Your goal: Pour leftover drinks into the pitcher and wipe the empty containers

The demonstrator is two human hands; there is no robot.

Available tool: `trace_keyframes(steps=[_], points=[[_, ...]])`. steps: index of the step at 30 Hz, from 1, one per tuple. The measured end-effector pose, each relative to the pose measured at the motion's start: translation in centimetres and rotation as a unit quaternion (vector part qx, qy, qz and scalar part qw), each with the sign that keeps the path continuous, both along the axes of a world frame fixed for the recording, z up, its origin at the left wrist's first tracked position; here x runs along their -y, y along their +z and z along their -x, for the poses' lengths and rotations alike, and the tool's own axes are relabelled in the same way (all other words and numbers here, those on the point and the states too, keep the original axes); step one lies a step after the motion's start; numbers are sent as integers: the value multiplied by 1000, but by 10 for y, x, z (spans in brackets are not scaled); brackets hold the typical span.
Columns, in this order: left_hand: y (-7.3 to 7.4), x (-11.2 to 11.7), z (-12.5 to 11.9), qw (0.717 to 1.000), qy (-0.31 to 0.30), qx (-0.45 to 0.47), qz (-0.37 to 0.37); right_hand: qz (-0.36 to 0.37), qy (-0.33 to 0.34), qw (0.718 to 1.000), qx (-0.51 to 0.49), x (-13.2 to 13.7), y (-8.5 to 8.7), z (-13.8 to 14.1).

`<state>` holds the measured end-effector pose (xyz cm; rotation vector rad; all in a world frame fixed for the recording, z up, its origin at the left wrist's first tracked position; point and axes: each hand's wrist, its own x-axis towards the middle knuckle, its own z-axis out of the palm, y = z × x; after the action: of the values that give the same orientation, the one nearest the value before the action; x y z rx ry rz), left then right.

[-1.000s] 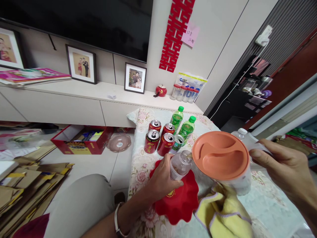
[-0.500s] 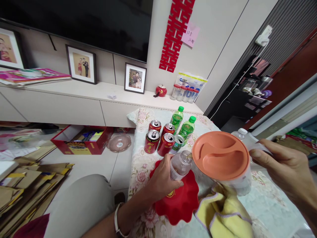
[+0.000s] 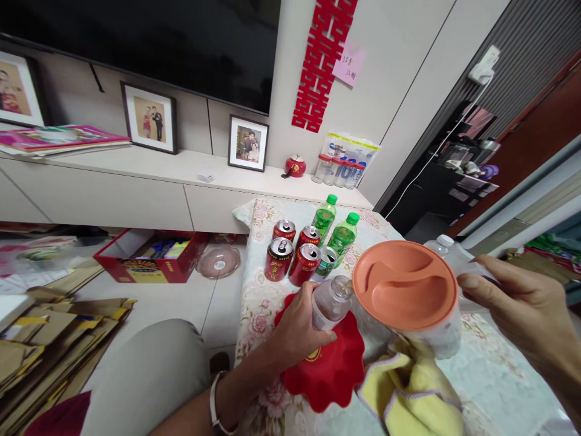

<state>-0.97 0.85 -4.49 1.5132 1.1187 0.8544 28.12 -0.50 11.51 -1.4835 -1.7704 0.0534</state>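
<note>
My left hand point(image 3: 297, 330) is wrapped round a clear, open-mouthed plastic bottle point(image 3: 330, 306), held tilted above a red scalloped tray point(image 3: 324, 378). In my right hand point(image 3: 521, 300) is the handle of a clear pitcher point(image 3: 440, 339) with an orange lid point(image 3: 403, 284). The pitcher's spout side meets the mouth of the bottle, and the lid hides most of its body. Below the pitcher lies a crumpled yellow cloth point(image 3: 413, 393) with a purple edge. Just beyond the bottle stand several opened drink cans point(image 3: 305, 264) and two green-capped bottles point(image 3: 344, 237).
A flowered cloth covers the table point(image 3: 256, 290). Behind the pitcher stands a clear bottle with a white cap point(image 3: 442, 243). The white cabinet point(image 3: 204, 163) at the back bears photo frames point(image 3: 248, 143) and a small red jar point(image 3: 295, 166). Flattened cardboard point(image 3: 59, 339) and a red box point(image 3: 149, 257) lie on the floor.
</note>
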Motion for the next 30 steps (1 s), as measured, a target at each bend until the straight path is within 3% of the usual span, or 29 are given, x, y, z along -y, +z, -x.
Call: trace_keyframes(steps=[30], points=[[-2, 0, 0, 1000, -5, 8, -3, -12, -8, 1000, 14, 0, 2, 0]])
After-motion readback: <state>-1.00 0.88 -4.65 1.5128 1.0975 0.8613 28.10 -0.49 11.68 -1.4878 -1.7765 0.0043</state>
